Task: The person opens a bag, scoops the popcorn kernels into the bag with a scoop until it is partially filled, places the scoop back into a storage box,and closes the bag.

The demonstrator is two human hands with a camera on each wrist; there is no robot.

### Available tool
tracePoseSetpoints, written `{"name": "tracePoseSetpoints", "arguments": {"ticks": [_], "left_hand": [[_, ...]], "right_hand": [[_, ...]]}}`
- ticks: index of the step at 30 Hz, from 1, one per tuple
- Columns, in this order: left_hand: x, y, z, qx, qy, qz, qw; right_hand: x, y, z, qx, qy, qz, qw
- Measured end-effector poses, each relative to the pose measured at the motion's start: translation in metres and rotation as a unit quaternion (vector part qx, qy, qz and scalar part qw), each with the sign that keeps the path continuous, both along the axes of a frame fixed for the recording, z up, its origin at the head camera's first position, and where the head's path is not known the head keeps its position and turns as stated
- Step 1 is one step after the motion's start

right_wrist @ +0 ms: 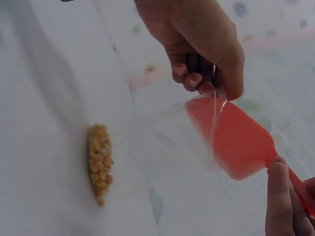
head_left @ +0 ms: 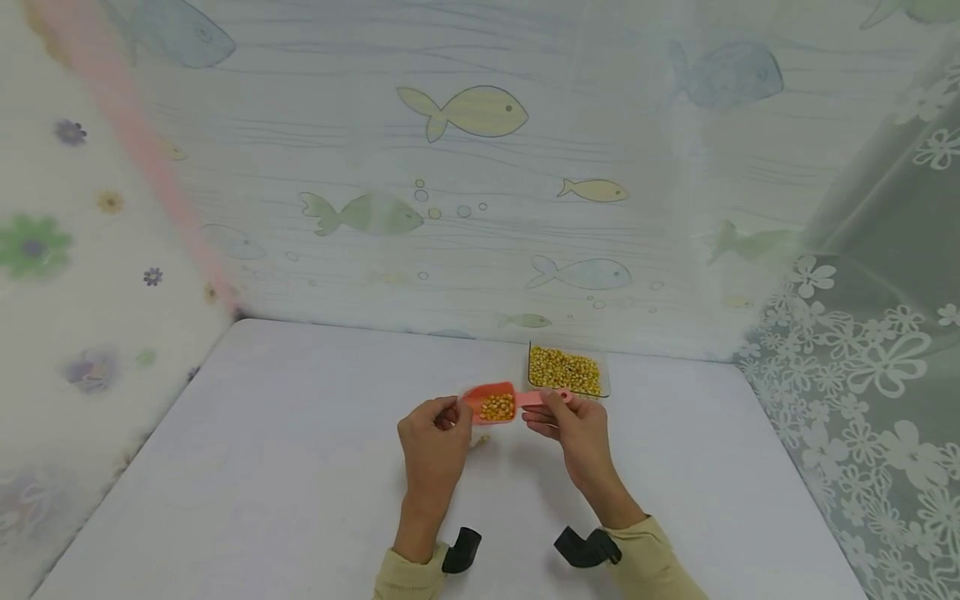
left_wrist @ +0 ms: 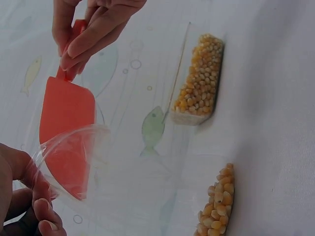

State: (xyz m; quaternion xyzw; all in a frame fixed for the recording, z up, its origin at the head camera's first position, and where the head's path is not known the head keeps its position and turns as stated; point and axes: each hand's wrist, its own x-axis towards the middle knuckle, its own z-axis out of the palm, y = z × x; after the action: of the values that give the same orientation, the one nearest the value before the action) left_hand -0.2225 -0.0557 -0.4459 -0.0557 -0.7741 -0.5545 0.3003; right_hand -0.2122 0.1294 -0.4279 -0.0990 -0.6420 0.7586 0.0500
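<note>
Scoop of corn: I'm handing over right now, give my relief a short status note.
Right hand pinches the handle of the red scoop, which is loaded with corn kernels.
Left hand holds a clear plastic bag open around the scoop's front.
Tray of kernels sits behind the right hand; a few kernels already lie low in the bag.
Left: empty this scoopful into the bag.

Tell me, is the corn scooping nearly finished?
Not nearly. Done: a few kernels lie below the clear bag. In hand: the right hand holds a loaded red scoop at the bag, pinched by the left hand. Left: the tray remains full.
</note>
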Motion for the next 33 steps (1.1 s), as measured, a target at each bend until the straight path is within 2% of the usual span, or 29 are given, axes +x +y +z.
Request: {"name": "tracePoseSetpoints", "arguments": {"ticks": [9, 16, 25, 33], "left_hand": [[-0.002, -0.001, 0.0, -0.003, 0.001, 0.001, 1.0], [-0.002, -0.002, 0.003, 0.001, -0.003, 0.0, 1.0], [0.0, -0.003, 0.001, 0.002, 0.004, 0.001, 1.0], [0.002, -0.002, 0.001, -0.003, 0.005, 0.012, 0.9999]], "right_hand": [[0.0, -0.009, 0.015, 0.086, 0.026, 0.013, 0.996], [0.003, -0.015, 0.023, 0.125, 0.063, 0.018, 0.99], [0.01, -0.021, 0.03, 0.184, 0.131, 0.029, 0.974], [0.016, -0.024, 0.034, 0.209, 0.151, 0.035, 0.966]]}}
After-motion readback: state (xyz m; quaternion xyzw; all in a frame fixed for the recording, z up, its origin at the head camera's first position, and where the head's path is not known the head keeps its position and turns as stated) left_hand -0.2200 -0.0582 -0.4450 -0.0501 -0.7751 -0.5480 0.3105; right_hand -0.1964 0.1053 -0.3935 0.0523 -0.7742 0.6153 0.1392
